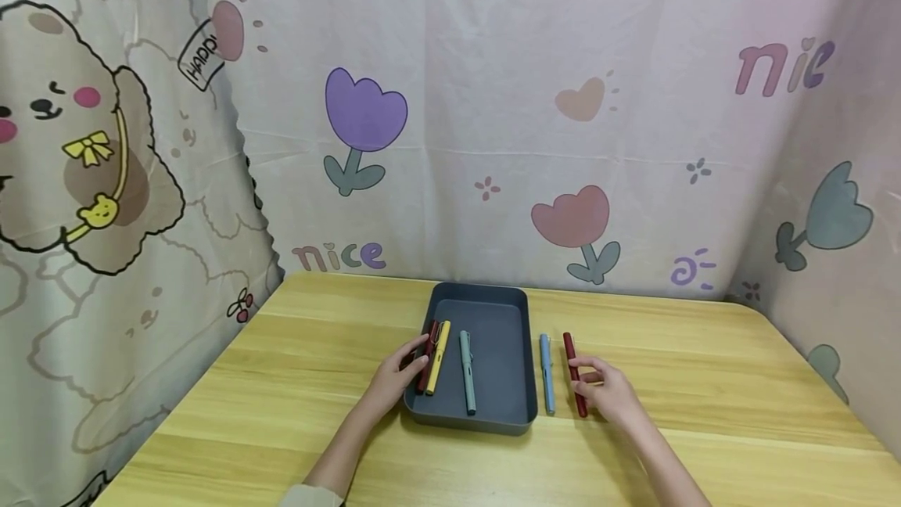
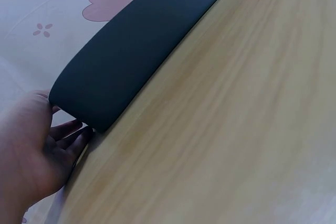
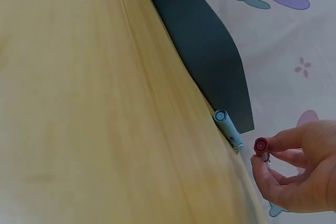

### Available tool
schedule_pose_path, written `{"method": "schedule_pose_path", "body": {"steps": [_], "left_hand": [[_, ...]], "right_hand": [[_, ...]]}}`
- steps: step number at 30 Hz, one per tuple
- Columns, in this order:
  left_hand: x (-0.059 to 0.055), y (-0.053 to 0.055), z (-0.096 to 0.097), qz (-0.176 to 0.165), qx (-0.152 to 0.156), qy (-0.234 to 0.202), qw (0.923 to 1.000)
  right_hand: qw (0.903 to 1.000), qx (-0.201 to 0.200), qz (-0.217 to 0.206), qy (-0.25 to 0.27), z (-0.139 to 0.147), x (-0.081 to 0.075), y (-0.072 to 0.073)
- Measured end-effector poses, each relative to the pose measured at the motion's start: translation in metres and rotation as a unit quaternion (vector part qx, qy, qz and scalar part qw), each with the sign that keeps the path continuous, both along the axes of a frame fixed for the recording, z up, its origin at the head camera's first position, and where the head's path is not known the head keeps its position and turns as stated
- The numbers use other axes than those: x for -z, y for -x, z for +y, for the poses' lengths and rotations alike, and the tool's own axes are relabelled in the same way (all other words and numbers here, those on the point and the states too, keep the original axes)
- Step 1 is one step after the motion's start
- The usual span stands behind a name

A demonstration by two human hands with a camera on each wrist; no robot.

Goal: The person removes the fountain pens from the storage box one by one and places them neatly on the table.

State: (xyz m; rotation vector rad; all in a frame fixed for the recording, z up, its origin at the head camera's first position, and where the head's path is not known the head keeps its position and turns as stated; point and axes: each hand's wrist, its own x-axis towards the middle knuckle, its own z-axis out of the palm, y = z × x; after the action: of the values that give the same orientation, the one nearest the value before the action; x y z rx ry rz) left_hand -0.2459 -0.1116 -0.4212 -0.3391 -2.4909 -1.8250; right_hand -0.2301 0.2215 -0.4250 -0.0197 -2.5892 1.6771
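A dark grey tray (image 1: 496,319) lies on the table. Inside it are a dark red pen (image 1: 425,378) and a yellow pen (image 1: 438,358), side by side at the left wall, and a grey-green pen (image 1: 468,372) nearer the middle. My left hand (image 1: 389,383) grips the tray's left side, thumb over the rim by the dark red pen; in the left wrist view its fingers bend against the outer wall. My right hand (image 1: 611,393) pinches another dark red pen (image 3: 261,146) between thumb and fingers, right of the tray. A light blue pen (image 1: 547,374) lies between that pen and the tray.
The wooden table (image 1: 317,382) extends to both sides of the tray. Behind it hangs a printed curtain (image 1: 457,139) with flowers and lettering, and another curtain (image 1: 91,319) with a bear print borders the left side.
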Motion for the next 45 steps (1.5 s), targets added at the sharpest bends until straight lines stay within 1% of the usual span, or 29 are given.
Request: {"method": "schedule_pose_path", "body": {"steps": [9, 17, 27, 45], "left_hand": [[0.002, 0.001, 0.004, 0.002, 0.006, 0.001, 1.0000], [0.004, 0.002, 0.003, 0.001, 0.013, -0.006, 0.9999], [0.003, 0.002, -0.001, -0.002, 0.002, -0.007, 1.0000], [0.001, 0.001, 0.001, -0.002, 0.002, -0.001, 1.0000]], "right_hand": [[0.9999, -0.004, -0.001, -0.014, 0.003, 0.004, 0.003], [0.9997, 0.014, -0.015, -0.013, 0.003, 0.010, 0.002], [0.9998, 0.013, -0.009, -0.007, -0.003, 0.010, 0.005], [0.9997, 0.016, -0.011, -0.015, -0.002, 0.012, 0.006]]}}
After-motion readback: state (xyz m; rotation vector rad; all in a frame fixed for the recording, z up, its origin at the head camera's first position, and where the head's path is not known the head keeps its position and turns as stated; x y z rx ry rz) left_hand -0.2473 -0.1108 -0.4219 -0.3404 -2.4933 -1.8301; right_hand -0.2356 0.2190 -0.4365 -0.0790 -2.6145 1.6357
